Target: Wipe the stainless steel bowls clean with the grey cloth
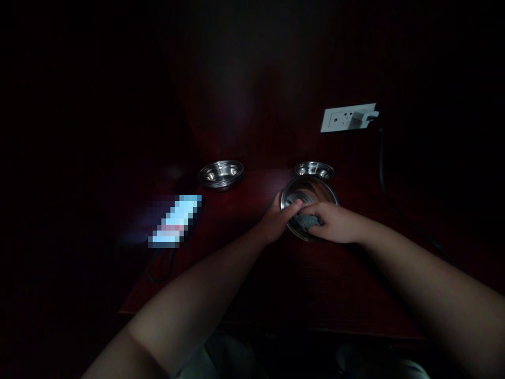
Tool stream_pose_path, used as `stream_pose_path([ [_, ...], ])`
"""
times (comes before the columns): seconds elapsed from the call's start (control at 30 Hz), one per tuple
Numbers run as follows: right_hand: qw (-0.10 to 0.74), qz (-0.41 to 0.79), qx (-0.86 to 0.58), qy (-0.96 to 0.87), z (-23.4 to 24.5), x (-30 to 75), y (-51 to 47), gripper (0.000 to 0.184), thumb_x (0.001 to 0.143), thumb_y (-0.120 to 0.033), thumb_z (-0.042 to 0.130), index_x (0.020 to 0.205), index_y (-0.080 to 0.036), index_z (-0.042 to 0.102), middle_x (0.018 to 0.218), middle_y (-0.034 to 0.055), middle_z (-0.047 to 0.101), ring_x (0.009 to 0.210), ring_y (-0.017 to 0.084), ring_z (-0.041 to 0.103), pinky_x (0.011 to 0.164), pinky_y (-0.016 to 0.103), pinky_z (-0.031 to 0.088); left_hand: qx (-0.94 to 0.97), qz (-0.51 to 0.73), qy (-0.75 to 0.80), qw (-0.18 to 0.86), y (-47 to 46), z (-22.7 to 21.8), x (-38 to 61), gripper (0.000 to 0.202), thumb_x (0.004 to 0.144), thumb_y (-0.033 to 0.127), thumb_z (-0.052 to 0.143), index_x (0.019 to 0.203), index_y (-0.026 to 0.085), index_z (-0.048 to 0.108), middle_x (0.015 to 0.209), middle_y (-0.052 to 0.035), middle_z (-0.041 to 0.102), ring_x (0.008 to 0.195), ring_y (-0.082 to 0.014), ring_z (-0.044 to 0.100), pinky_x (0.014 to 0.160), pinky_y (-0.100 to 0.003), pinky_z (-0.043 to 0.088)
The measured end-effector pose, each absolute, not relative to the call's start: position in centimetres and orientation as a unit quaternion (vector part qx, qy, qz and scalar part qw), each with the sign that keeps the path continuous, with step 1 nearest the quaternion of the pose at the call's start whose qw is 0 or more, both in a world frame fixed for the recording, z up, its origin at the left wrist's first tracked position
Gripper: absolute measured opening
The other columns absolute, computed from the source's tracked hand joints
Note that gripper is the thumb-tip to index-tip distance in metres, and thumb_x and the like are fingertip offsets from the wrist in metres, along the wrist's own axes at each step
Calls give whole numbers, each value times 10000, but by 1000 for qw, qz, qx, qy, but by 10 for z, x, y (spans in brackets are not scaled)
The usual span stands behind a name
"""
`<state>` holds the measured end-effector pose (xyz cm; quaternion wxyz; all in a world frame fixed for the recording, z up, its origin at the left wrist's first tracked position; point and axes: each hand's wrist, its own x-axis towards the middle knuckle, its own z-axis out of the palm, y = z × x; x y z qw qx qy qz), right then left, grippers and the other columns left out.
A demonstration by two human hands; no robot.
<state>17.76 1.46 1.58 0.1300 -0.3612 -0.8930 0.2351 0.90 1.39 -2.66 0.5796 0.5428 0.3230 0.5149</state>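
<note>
The scene is very dark. A steel bowl [311, 190] is tilted toward me on the dark red wooden table [315, 284]. My left hand [276, 218] grips the bowl's left rim, thumb over the edge. My right hand [335, 222] is closed on a grey cloth [304, 221], pressing it against the bowl's inside near the lower rim.
Behind the held bowl sits another steel bowl [314, 169], and a stack of steel bowls [221, 173] stands further left. A lit phone [175, 221] with a dark cable [160, 266] lies at the left. A white wall socket [347, 117] holds a plug and cord.
</note>
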Motion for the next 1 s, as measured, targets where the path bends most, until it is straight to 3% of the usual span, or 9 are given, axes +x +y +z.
stream_pose_path([
  [0.23,165,261,-330,-892,14,180,17,239,691,-119,482,856,-177,644,822,17,667,723,158,603,702,281,456,576,514,314,553,9,-22,9,668,738,429,698,1296,174,434,1287,-156,543,1207,-299,498,1020,-444,387],
  [0.53,165,261,-330,-892,14,178,15,191,686,-110,491,803,-171,629,754,15,642,673,150,582,657,277,449,589,505,354,522,13,-28,8,611,763,474,654,1253,161,466,1241,-148,569,1163,-285,523,1002,-440,403],
  [0.77,182,262,-305,-897,9,177,15,300,677,-104,526,952,-171,628,949,54,657,872,198,603,826,332,464,585,506,358,523,15,-28,8,592,799,509,604,1272,182,462,1230,-121,576,1165,-272,523,1024,-433,381],
  [1.0,198,251,-287,-903,11,175,13,264,677,-107,527,920,-167,611,926,63,650,872,211,596,832,360,468,569,515,352,535,15,-25,8,595,809,528,582,1267,167,467,1218,-127,578,1150,-265,526,1007,-413,394],
])
